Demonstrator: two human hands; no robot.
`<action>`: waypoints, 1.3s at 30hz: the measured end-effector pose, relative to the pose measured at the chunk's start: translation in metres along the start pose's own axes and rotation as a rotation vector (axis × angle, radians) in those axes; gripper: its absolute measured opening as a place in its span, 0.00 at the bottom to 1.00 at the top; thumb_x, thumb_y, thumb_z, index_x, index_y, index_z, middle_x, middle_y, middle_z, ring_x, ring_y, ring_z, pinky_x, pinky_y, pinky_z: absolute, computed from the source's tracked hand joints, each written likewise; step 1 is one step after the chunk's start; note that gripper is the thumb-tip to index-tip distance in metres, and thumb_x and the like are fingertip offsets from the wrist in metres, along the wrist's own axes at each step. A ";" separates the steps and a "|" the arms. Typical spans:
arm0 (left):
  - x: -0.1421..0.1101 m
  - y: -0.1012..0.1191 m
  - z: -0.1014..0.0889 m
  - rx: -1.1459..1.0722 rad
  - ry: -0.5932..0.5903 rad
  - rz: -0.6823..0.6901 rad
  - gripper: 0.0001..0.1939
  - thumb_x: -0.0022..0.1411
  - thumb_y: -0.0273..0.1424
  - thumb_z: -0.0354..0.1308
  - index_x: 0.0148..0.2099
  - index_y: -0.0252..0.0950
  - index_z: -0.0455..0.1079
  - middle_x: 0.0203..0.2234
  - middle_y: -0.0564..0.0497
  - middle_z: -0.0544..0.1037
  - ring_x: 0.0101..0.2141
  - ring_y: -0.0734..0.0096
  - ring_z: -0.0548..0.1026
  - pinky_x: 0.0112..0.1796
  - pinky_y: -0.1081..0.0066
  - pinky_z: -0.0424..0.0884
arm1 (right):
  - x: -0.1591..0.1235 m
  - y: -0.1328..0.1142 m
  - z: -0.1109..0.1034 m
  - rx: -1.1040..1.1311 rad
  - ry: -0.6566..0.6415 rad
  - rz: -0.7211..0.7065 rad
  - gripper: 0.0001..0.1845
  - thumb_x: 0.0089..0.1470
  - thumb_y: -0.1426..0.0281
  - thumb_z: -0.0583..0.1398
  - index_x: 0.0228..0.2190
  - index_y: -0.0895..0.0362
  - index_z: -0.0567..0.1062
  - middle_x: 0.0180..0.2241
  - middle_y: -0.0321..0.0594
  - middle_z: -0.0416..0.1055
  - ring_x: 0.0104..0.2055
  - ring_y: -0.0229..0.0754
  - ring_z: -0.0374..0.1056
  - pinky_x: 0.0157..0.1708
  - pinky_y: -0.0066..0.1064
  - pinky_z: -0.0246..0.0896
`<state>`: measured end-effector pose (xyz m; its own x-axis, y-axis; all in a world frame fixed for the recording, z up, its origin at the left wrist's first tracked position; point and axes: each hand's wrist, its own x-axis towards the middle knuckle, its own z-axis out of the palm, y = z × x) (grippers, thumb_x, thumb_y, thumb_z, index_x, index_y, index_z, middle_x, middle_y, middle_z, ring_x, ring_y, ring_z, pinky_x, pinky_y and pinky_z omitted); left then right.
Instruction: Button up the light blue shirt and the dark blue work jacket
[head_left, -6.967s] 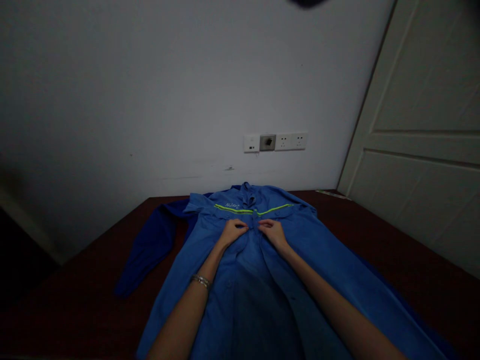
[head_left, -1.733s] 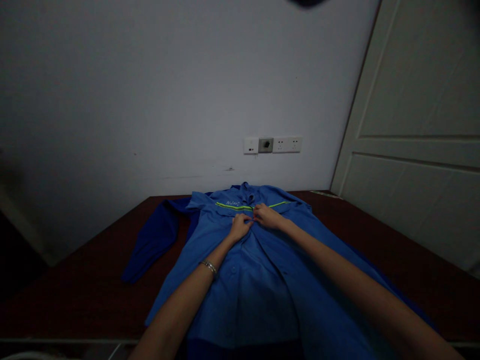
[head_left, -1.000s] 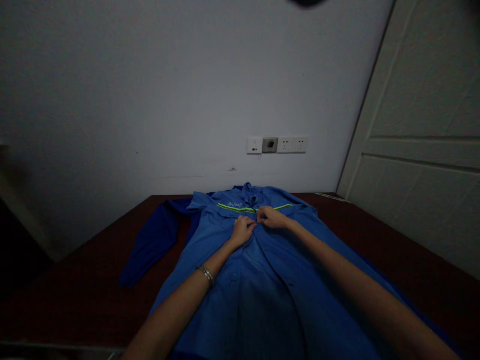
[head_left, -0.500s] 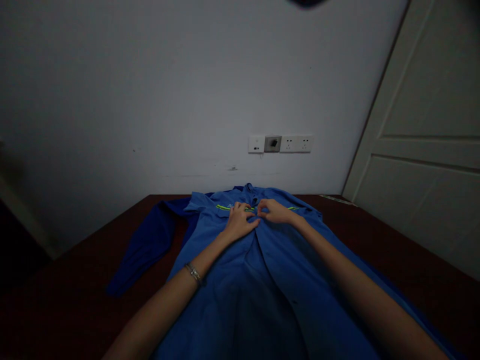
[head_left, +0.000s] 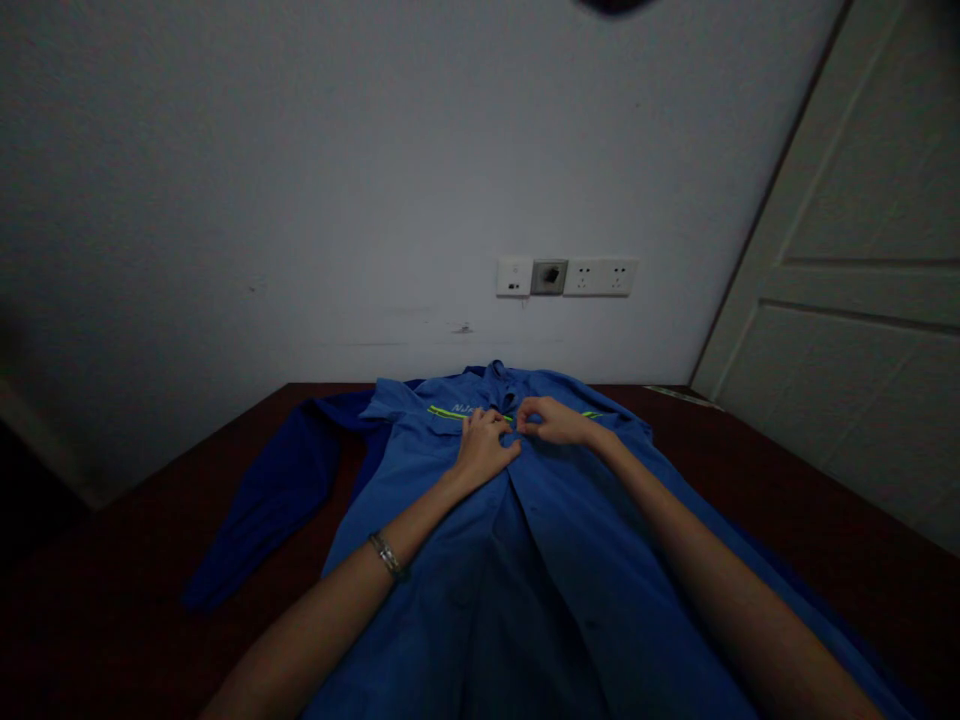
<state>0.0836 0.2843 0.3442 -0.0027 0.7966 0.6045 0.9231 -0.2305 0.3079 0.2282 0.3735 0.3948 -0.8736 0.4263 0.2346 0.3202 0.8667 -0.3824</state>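
A blue work jacket [head_left: 435, 530] lies spread front up, its collar toward the wall and a yellow-green stripe with white lettering across the chest. Below the chest its front edges part in a long gap. My left hand [head_left: 484, 445] rests on the chest beside the front edge, with the thumb and fingers closed on the cloth there. Just across from it, my right hand [head_left: 553, 420] pinches the other side of the front, fingers curled. Whatever small part sits between the fingertips is too dark to make out. A darker blue sleeve [head_left: 277, 490] stretches out at the left.
The jacket lies on a dark reddish-brown table [head_left: 247, 430] set against a pale wall [head_left: 337, 180]. Wall sockets [head_left: 600, 277] are mounted above the table's far edge. A panelled white door [head_left: 840, 350] stands at the right.
Both hands stay at the same spot on the jacket's chest, with only slight finger movement. The view has shifted slightly.
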 end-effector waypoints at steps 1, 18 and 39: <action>0.000 -0.001 0.001 -0.014 -0.005 0.003 0.07 0.50 0.34 0.59 0.32 0.37 0.73 0.36 0.48 0.73 0.43 0.60 0.64 0.44 0.59 0.58 | 0.000 0.002 0.001 0.024 -0.002 -0.006 0.08 0.46 0.73 0.55 0.28 0.62 0.74 0.33 0.44 0.71 0.37 0.41 0.66 0.39 0.28 0.58; 0.004 -0.028 0.004 -0.616 -0.111 0.015 0.05 0.50 0.24 0.57 0.29 0.31 0.75 0.32 0.45 0.77 0.38 0.67 0.73 0.43 0.68 0.66 | 0.003 0.016 0.010 0.267 -0.128 0.082 0.13 0.46 0.66 0.55 0.28 0.63 0.74 0.28 0.40 0.71 0.31 0.38 0.65 0.33 0.27 0.59; -0.008 -0.033 0.021 -0.594 -0.100 -0.014 0.05 0.54 0.26 0.55 0.31 0.32 0.72 0.30 0.49 0.76 0.35 0.70 0.72 0.41 0.71 0.67 | 0.000 0.023 0.020 0.366 -0.181 0.066 0.16 0.46 0.62 0.57 0.28 0.63 0.74 0.25 0.38 0.69 0.27 0.35 0.63 0.30 0.26 0.57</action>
<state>0.0607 0.2969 0.3139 0.0500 0.8439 0.5342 0.5506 -0.4695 0.6902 0.2279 0.3884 0.3684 -0.9164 0.3971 0.0507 0.2547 0.6759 -0.6916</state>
